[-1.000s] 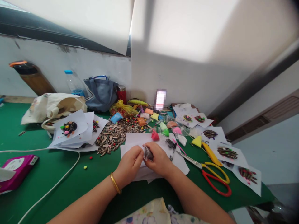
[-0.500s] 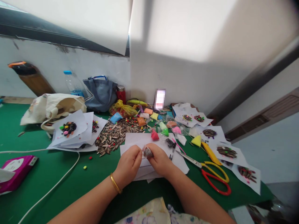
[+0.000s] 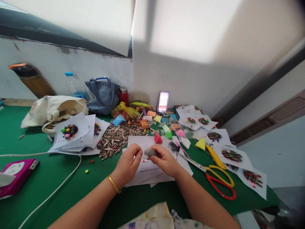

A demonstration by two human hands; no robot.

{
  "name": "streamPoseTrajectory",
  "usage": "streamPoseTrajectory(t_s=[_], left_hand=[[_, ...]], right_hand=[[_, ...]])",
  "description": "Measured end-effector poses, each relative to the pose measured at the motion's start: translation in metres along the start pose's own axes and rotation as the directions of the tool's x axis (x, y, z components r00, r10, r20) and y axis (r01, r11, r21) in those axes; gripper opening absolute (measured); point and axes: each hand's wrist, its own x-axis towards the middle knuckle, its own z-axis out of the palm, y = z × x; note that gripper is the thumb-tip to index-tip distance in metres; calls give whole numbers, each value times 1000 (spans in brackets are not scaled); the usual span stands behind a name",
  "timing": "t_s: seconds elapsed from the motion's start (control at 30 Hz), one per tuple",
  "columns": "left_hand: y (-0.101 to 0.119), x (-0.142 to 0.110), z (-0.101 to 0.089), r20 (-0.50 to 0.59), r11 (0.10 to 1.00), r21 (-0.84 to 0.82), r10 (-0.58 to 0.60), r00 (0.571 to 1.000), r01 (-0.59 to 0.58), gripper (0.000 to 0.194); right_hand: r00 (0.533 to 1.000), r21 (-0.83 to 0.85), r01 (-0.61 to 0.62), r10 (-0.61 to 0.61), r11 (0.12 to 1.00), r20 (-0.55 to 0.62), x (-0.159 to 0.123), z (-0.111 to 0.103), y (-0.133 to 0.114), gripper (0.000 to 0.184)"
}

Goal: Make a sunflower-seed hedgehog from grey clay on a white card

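My right hand [image 3: 164, 160] is closed around a small clear plastic bag of dark grey modelling clay [image 3: 150, 153], held above white paper sheets [image 3: 164, 175]. To its left, my left hand [image 3: 130, 162] has its fingers curled in, a gold bangle at the wrist; whatever they may pinch is hidden. A narrow gap separates the hand from the bag. Beyond the hands lies a heap of striped sunflower seeds [image 3: 119, 138]. A red clay packet [image 3: 157, 138] rests on the paper's far edge, with a black clay packet [image 3: 173, 146] and a black pen [image 3: 177, 152] near my right hand.
Scissors [image 3: 206, 171] and a yellow utility knife [image 3: 215, 156] lie to the right, before several sheets with seed pictures [image 3: 231, 155]. At left are stacked picture sheets [image 3: 70, 132], a white cable [image 3: 64, 179] and a magenta tissue pack [image 3: 21, 173]. Bags and bottles stand behind.
My hands have drawn apart, the left moving a little leftward and away from the bag. The grey clay stays in my right hand and shows more fully.
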Motion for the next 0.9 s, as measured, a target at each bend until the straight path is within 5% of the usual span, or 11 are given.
streamPoseTrajectory(t_s=[0.27, 0.53, 0.67, 0.9], left_hand=[[3, 3, -3, 0, 989, -21, 147, 989, -147, 7], [-1, 2, -2, 5, 999, -22, 26, 1000, -26, 17], [0, -3, 6, 11, 997, -54, -59, 998, 59, 15], [6, -4, 6, 1, 999, -26, -21, 1000, 21, 13]], right_hand=[[1000, -156, 19, -23, 988, -19, 4, -4, -3, 11], [999, -302, 37, -40, 953, -5, -1, 5, -3, 37], [998, -494, 14, -41, 869, -43, -2, 11, -2, 35], [993, -653, 107, -110, 749, 36, -3, 10, -8, 29]])
